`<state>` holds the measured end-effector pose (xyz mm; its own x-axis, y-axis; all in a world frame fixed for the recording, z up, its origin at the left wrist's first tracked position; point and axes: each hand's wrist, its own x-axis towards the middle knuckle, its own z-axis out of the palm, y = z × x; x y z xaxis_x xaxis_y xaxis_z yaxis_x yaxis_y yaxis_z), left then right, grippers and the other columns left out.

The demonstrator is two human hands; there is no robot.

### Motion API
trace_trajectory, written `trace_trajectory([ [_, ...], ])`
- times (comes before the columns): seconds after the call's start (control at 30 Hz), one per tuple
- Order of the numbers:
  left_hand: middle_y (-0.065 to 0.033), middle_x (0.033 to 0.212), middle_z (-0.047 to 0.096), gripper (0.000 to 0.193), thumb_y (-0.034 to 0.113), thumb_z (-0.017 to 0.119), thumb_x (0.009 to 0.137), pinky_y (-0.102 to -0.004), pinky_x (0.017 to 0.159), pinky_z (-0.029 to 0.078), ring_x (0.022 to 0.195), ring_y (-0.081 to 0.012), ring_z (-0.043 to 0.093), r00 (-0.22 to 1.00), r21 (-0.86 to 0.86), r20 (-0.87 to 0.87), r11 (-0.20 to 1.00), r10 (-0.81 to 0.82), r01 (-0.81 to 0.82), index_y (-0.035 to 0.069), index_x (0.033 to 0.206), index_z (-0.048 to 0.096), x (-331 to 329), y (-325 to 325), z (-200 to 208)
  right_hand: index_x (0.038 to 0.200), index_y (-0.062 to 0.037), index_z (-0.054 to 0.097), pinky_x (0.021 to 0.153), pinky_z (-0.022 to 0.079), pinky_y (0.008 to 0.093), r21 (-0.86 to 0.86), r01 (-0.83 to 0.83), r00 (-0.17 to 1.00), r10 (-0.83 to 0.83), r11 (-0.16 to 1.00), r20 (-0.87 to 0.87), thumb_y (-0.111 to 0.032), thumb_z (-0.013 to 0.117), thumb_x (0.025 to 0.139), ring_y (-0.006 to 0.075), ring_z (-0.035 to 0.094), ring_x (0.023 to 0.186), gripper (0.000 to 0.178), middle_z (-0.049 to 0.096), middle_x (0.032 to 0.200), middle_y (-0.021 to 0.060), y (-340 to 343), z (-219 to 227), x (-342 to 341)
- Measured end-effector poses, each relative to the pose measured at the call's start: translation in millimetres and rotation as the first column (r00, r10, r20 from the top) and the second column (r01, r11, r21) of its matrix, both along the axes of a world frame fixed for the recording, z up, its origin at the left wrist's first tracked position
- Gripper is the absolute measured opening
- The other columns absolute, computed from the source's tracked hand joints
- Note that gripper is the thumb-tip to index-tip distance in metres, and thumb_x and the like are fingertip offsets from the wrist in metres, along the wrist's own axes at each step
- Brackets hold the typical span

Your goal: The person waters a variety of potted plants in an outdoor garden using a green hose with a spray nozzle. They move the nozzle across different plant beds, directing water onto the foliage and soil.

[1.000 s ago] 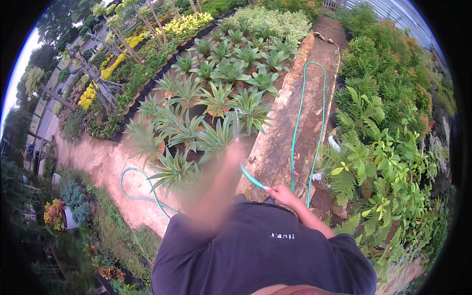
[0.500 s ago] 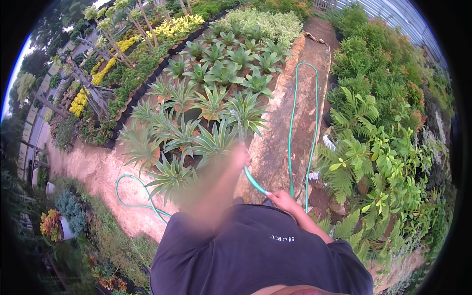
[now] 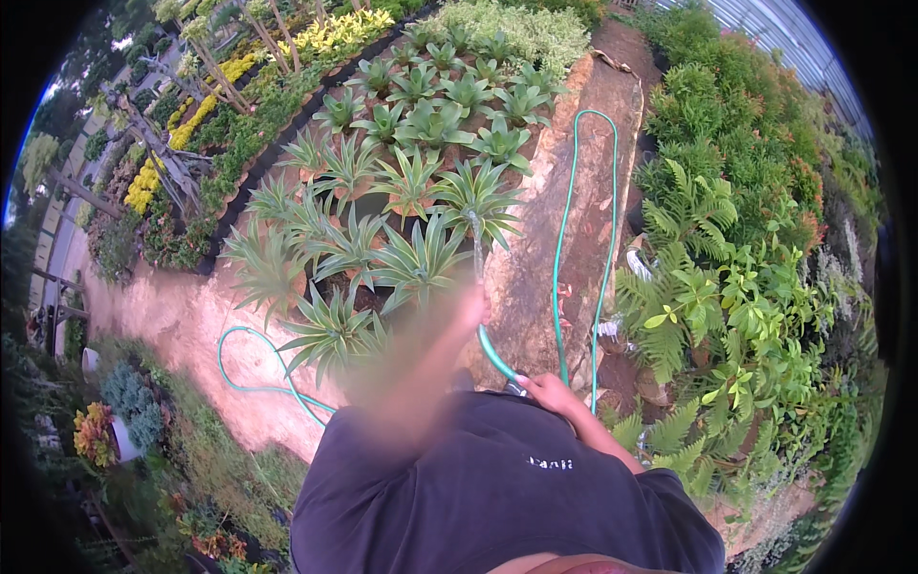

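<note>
My left hand point(image 3: 472, 304), its forearm smeared, is closed round the front end of a green garden hose point(image 3: 492, 356). A stream of water point(image 3: 476, 251) runs from that end onto a spiky plant point(image 3: 475, 201) with yellow-edged leaves. Lower and to the right, close to my shirt, my right hand point(image 3: 547, 389) grips the same hose farther back, fingers wrapped on it. Several more yellow-edged plants point(image 3: 418, 263) stand just beyond my left hand. My left forearm hides part of the nearest ones.
A long hose loop point(image 3: 558, 258) lies along the dirt path point(image 3: 521, 277), and another hose bend point(image 3: 222, 359) rests on paving at left. Broad-leaved plants point(image 3: 432, 126) grow in rows farther off. Ferns point(image 3: 669, 297) and bushes point(image 3: 712, 134) line the right side. A white pot point(image 3: 125, 440) stands at left.
The stream of water has shifted a little to the right against the plants. Both hands keep their hold on the hose, and the view has turned slightly.
</note>
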<state>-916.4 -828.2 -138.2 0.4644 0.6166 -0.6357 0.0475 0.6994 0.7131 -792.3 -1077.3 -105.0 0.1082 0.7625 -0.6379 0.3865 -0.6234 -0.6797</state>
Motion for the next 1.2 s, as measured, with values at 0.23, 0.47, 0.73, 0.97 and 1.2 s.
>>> trace_trajectory([
  [0.23, 0.0034, 0.062, 0.037, 0.032, 0.039, 0.037, 0.107, -0.0274, 0.040, 0.032, 0.045, -0.0094, 0.034, 0.999, 0.045, -0.019, 0.998, -0.033, 0.034, 0.011, 0.095, 0.045, -9, 1, -9, 0.073, 0.0025, 0.065, 0.059, 0.045, 0.0375, -0.016, -0.044, 0.999, 0.044, 0.999, 0.022, -0.062, 0.052, 0.099, 0.0173, 0.053, 0.060, 0.071, 0.058, 0.061, 0.0074, 2, -1, -8],
  [0.47, 0.0034, 0.062, 0.039, 0.032, 0.039, 0.037, 0.107, -0.0270, 0.041, 0.032, 0.046, -0.0088, 0.034, 0.999, 0.085, -0.050, 0.996, -0.012, 0.016, 0.010, 0.095, 0.045, -25, 6, -8, 0.072, 0.0032, 0.065, 0.065, 0.047, 0.0416, -0.017, -0.052, 0.998, 0.052, 0.999, 0.024, -0.068, 0.051, 0.095, 0.0236, 0.058, 0.063, 0.076, 0.059, 0.062, 0.0128, 10, -5, -18],
  [0.73, 0.0032, 0.064, 0.040, 0.030, 0.037, 0.037, 0.107, -0.0268, 0.041, 0.032, 0.045, -0.0085, 0.034, 1.000, 0.031, 0.001, 0.999, 0.027, -0.027, 0.010, 0.096, 0.045, -43, 15, 4, 0.073, 0.0046, 0.066, 0.065, 0.047, 0.0422, 0.016, -0.100, 0.995, 0.099, 0.995, 0.029, -0.066, 0.053, 0.096, 0.0255, 0.057, 0.062, 0.075, 0.059, 0.062, 0.0149, 22, -3, -25],
  [0.97, 0.0026, 0.064, 0.040, 0.033, 0.041, 0.038, 0.108, -0.0268, 0.041, 0.033, 0.046, -0.0086, 0.035, 0.999, 0.047, 0.021, 0.998, 0.047, -0.048, 0.011, 0.096, 0.045, -50, 15, -1, 0.072, 0.0039, 0.065, 0.063, 0.047, 0.0412, -0.003, -0.105, 0.994, 0.105, 0.994, 0.041, -0.065, 0.054, 0.095, 0.0235, 0.056, 0.060, 0.074, 0.058, 0.061, 0.0131, 25, -3, -29],
  [1.2, 0.0025, 0.065, 0.041, 0.033, 0.041, 0.039, 0.107, -0.0266, 0.040, 0.032, 0.047, -0.0088, 0.036, 0.998, 0.030, 0.038, 0.999, 0.041, -0.042, 0.011, 0.096, 0.046, -54, 17, 1, 0.072, 0.0033, 0.066, 0.064, 0.047, 0.0409, -0.010, -0.094, 0.994, 0.094, 0.996, 0.046, -0.066, 0.053, 0.095, 0.0243, 0.058, 0.061, 0.074, 0.060, 0.062, 0.0130, 27, 1, -35],
])
